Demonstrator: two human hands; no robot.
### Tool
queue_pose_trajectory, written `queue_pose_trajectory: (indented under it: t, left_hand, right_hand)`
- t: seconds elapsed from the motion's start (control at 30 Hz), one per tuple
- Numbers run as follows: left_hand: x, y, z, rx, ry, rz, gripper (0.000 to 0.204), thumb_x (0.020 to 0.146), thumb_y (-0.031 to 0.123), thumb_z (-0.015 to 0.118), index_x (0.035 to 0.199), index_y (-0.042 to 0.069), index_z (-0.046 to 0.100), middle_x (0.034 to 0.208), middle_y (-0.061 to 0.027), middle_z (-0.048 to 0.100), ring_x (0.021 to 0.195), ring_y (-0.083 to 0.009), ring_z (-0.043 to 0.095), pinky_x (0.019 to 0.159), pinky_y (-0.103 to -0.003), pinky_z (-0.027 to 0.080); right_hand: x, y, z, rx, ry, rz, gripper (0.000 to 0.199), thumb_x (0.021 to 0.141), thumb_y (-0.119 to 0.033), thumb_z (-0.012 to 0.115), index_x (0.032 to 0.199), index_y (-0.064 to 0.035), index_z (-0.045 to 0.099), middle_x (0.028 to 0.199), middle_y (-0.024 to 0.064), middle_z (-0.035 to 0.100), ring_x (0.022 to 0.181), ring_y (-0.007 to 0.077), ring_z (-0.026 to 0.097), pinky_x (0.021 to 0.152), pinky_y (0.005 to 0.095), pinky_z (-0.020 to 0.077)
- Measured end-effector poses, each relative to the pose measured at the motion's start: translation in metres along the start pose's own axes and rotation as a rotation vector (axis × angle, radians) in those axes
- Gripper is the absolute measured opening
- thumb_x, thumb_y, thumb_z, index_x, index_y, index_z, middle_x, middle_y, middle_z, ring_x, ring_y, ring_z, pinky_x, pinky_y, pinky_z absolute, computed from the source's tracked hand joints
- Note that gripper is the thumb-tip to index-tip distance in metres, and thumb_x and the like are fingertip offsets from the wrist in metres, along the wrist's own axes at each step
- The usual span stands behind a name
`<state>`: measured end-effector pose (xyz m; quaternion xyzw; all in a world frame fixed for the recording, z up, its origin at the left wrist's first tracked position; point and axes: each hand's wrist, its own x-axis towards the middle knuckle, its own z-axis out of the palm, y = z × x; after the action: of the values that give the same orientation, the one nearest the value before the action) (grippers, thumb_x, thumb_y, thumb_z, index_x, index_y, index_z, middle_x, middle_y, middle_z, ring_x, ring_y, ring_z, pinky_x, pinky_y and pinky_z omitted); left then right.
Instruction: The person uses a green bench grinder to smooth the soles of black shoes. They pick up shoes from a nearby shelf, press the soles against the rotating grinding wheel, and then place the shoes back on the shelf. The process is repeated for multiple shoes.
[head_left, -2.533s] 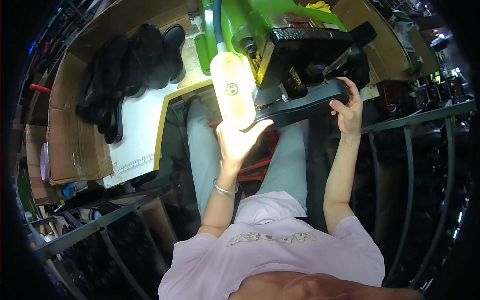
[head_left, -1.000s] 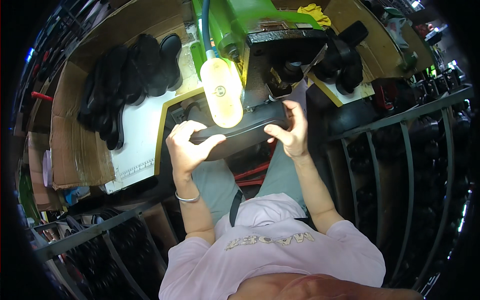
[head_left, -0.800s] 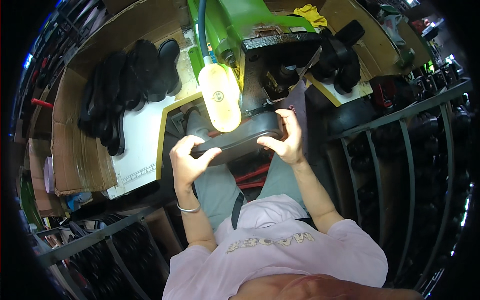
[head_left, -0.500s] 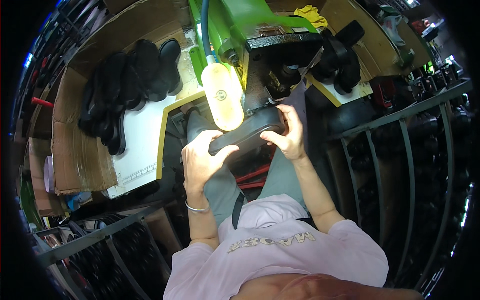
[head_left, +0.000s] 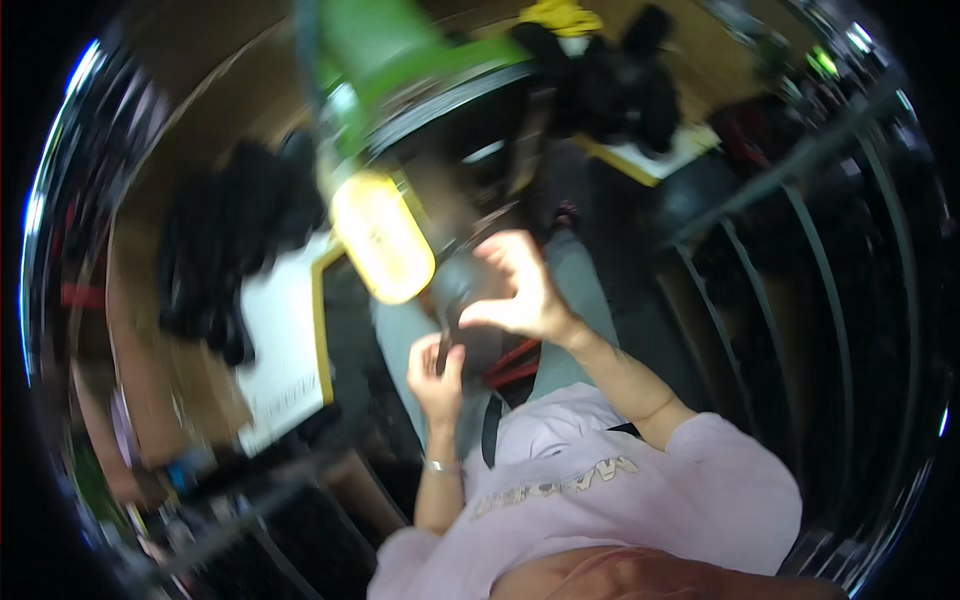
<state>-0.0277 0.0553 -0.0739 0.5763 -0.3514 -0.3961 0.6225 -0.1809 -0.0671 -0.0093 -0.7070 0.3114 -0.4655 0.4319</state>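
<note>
Between my hands, below the machine head, is a black shoe sole (head_left: 466, 280), smeared by motion and now tilted with one end toward me. My left hand (head_left: 436, 385) pinches its near end between thumb and fingers. Higher up, my right hand (head_left: 522, 298) wraps its side, thumb underneath and fingers over the far part. A lit yellow lamp (head_left: 385, 240) hangs just left of the sole. Behind it stands the green machine (head_left: 375, 50), its dark working parts too blurred to make out.
Black soles (head_left: 235, 230) lie heaped on the white, yellow-edged tabletop (head_left: 285, 345) at left, walled by cardboard (head_left: 150, 400). More soles (head_left: 630, 95) are at far right, near a yellow cloth (head_left: 560, 15). Metal racks (head_left: 820, 250) flank me on both sides.
The sole has swung from lying crosswise to pointing toward me. My left hand has moved down and nearer; my right has shifted left. The whole view has turned and blurred.
</note>
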Motion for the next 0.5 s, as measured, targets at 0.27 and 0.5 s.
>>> queue_pose_trajectory:
  t: [0.27,0.5]
  left_hand:
    - [-0.043,0.013,0.049,0.323,-0.18,0.338,0.042,0.085,0.013,0.068,0.12,-0.003,0.051,0.123,-0.0126,0.049,0.112,-0.0227,0.05,0.097,-0.033,0.04]
    - [0.037,-0.006,0.195,-0.064,-0.308,0.121,0.025,0.095,0.01,0.061,0.117,0.0,0.054,0.114,-0.0067,0.056,0.105,-0.0144,0.053,0.093,-0.027,0.043]
  right_hand:
    - [-0.03,-0.122,-0.183,-0.484,0.425,-0.49,0.036,0.059,0.006,0.076,0.091,-0.0027,0.06,0.086,0.01,0.063,0.08,0.0255,0.062,0.071,0.0354,0.0495]
    - [0.059,-0.002,-0.312,-1.037,0.519,-0.535,0.036,0.057,0.015,0.052,0.088,-0.002,0.058,0.09,0.0111,0.059,0.096,0.0326,0.058,0.085,0.0411,0.0468]
